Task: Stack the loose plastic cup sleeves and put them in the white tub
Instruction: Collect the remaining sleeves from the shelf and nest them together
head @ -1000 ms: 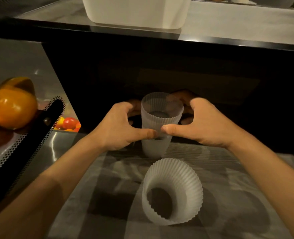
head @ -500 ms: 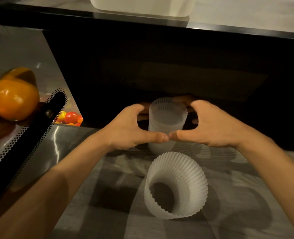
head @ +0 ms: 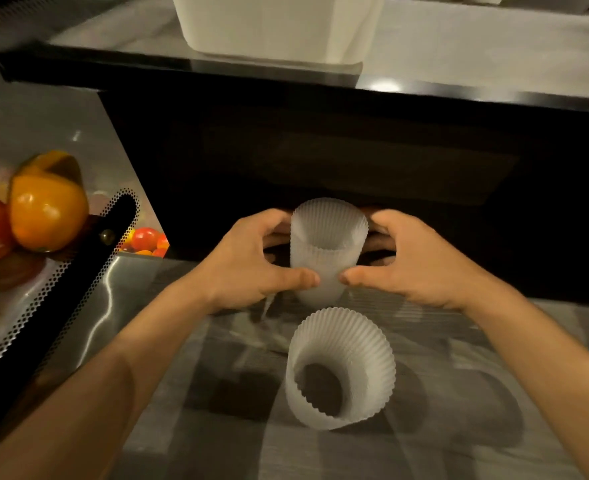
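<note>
- Grip: my left hand (head: pixel 251 261) and right hand (head: pixel 410 261) both cup the upright stack of translucent white ribbed plastic cup sleeves (head: pixel 329 251). My fingers curl round its far side and my thumbs press its near wall low down.
- Change, one second: the upper sleeve then stood proud of the lower one, with a clear step between them. Now the stack reads shorter and the step is nearly gone. Judged: the sleeves have nested.
- Change, half a second: my thumb tips had almost met; now they sit a little apart, with sleeve wall showing between them.
- The stack stands on the grey chequered cloth (head: pixel 459 393), at its far edge against the dark cabinet front.
- The loose translucent white ribbed plastic sleeve (head: pixel 340 368) lies on its side just in front of the stack, mouth toward me, not touched.
- The white rectangular plastic tub (head: pixel 279 26) sits on the raised counter, well apart. Nothing is in it that I can see.
- Judged: one sleeve is left to add, then the lift to the tub.
</note>
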